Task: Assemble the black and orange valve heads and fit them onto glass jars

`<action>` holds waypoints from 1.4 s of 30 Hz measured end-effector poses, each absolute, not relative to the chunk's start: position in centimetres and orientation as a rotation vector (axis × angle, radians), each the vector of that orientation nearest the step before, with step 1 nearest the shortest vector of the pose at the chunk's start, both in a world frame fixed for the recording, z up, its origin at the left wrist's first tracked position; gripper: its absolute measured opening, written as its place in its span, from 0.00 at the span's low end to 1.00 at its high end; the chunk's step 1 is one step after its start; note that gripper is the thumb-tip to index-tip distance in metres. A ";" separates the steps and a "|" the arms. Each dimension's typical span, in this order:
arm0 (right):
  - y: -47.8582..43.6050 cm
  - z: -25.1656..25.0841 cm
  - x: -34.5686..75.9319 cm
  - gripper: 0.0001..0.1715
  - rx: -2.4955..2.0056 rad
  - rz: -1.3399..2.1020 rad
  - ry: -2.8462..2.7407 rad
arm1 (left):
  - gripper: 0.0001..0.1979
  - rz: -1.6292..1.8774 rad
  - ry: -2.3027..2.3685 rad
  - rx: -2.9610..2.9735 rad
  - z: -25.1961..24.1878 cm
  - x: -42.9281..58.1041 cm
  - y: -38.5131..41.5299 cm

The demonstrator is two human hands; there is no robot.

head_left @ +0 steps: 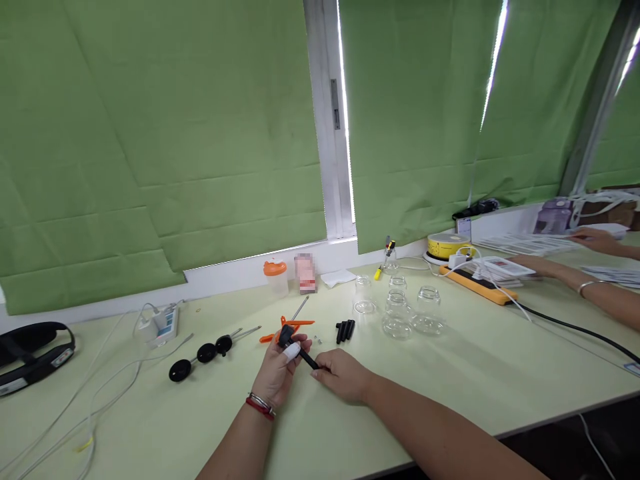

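Note:
A black hammer-shaped piece with a thick head and a straight rod point(309, 360) is held in both hands. My left hand point(278, 371) is closed around the head end, a white wrap on its thumb. My right hand point(344, 375) pinches the rod's lower end. Just behind my left hand lie orange plastic parts point(300, 323), partly hidden by it, and a thin metal rod point(300, 307). Several short black tubes point(345, 331) lie to the right. On the left are black round-headed pieces with metal shafts point(206, 353). Tiny clear bits point(318, 340) rest near my fingers.
Several upside-down-looking glass jars point(397, 313) stand right of centre. An orange-lidded cup point(276, 279) is by the wall. Cables, a white power strip point(163, 325) and headphones point(37, 357) lie left. Right are an orange power strip point(480, 283) and another person's arms point(590, 283).

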State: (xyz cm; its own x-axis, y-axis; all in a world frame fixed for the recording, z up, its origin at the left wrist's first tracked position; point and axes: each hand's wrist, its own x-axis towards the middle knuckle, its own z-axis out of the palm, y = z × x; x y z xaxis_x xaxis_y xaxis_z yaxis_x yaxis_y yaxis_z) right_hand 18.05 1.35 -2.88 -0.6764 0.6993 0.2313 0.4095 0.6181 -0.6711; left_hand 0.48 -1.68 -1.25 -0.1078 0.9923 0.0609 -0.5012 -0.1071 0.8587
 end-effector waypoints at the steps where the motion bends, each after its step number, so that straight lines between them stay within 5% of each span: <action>1: 1.5 -2.9 18.1 0.14 -0.888 0.779 -2.363 | 0.22 1.542 0.837 0.829 -1.3 0.5 -1.7; 15: 4.4 -1.5 18.4 0.18 -1.152 0.441 -2.250 | 0.31 1.507 1.116 0.952 -0.5 -0.1 -2.0; 24: 10.3 0.3 18.7 0.18 -1.589 0.342 -2.260 | 0.20 1.485 1.344 0.883 -0.6 -0.6 -1.6; 42: 13.5 -1.1 17.7 0.16 -1.893 0.259 -2.215 | 0.19 1.480 1.411 0.849 -1.1 -0.6 -1.3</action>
